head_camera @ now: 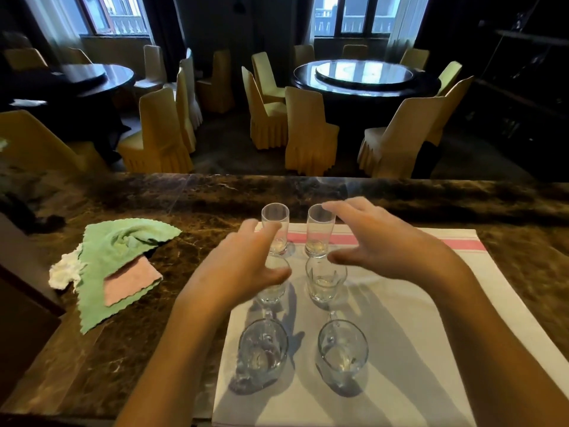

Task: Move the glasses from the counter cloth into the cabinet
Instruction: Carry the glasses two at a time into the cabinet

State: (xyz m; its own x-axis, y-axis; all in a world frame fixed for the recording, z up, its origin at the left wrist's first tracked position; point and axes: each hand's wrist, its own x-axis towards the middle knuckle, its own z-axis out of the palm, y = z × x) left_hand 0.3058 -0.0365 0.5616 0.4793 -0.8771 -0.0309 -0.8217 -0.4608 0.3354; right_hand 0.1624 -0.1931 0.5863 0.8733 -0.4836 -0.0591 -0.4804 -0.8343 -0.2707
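Six glasses are standing upright on the white striped cloth [400, 303], which is lying on the dark marble bench [123, 349], in two columns of three running away from the person. At the far end, by the pink stripe, two tall shot glasses are standing side by side: the left shot glass [275, 228] and the right shot glass [319, 231]. In the middle row are the left tumbler [272, 291], partly hidden, and the right tumbler [325, 280]. Nearest the person are the left mug [263, 346] and the right mug [342, 349], handles pointing away.

The left hand [246, 266] is hovering over the left column, fingers spread and loosely curved, thumb out above the left tumbler; it is gripping nothing. The right hand [378, 238] is likewise spread, its fingertips reaching just over the rim of the right shot glass and its thumb beside that glass's base, with no clear contact.

Every glass's long axis is running vertically, mouths up, so each hand is probably lining up a sideways wrap around its own column's shot glass, which lies just ahead of its fingers. No cabinet is showing in this view. A green cloth [123, 263] and a pink cloth [131, 283] are lying well to the left.
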